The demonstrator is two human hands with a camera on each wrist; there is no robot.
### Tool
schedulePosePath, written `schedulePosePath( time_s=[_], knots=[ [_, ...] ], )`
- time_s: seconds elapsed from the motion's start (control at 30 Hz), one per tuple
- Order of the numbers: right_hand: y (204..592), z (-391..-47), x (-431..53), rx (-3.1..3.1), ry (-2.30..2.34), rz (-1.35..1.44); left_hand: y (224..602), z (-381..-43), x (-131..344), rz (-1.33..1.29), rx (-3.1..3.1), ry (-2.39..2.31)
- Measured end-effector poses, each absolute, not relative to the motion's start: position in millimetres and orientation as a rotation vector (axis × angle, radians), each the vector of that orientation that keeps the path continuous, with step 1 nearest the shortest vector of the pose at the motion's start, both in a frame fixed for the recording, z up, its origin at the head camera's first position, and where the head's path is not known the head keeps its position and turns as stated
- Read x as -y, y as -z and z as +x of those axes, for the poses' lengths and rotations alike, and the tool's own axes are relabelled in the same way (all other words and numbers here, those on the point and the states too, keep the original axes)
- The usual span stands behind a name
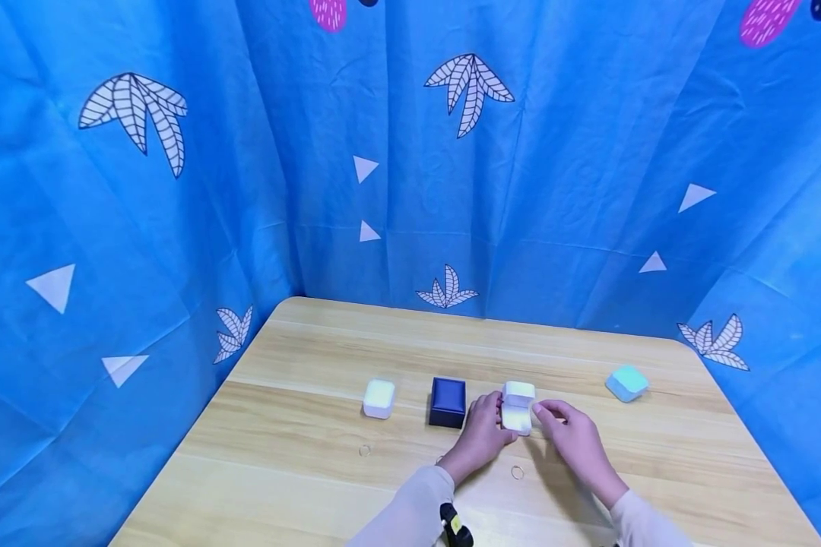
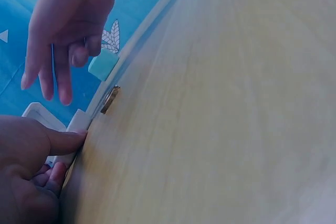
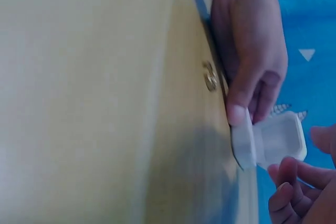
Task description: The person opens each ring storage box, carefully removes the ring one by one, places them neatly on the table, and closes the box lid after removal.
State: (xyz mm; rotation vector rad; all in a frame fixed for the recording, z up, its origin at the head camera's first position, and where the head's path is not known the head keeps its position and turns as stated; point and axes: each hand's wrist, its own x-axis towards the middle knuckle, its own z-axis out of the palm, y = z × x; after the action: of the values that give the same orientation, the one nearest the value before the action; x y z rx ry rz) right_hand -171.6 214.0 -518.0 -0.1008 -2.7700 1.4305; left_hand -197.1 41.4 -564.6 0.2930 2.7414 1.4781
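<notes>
A small white ring box [image 1: 517, 418] stands on the table with its lid raised. My left hand [image 1: 483, 434] grips it from the left, thumb at its front edge, as the left wrist view also shows. Just to the right of the box is my right hand [image 1: 575, 441], its fingertips close to the raised lid. In the left wrist view the right hand's fingers [image 2: 63, 77] point downward, loosely extended, with nothing seen between them. A thin gold ring [image 1: 517, 472] lies on the table in front of the box, between the two forearms.
Left of my left hand stand a dark blue box [image 1: 448, 402] and a closed white box [image 1: 379, 399]. A second ring [image 1: 365, 450] lies in front of that white box. A mint-green box [image 1: 627, 383] sits at the far right. Blue patterned curtain [image 1: 410, 190] surrounds the wooden table [image 1: 280, 471].
</notes>
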Motion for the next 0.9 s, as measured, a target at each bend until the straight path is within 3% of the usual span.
schedulePosePath(
  time_s=[0.33, 0.9],
  knots=[
    [521, -202, -222, 2.779, -1.76, -0.208, 565, -197, -41, 0.291, -2.693, -1.523],
    [531, -217, -221, 2.693, -2.078, -0.229, 565, -198, -40, 0.319, -2.69, -1.535]
  ],
)
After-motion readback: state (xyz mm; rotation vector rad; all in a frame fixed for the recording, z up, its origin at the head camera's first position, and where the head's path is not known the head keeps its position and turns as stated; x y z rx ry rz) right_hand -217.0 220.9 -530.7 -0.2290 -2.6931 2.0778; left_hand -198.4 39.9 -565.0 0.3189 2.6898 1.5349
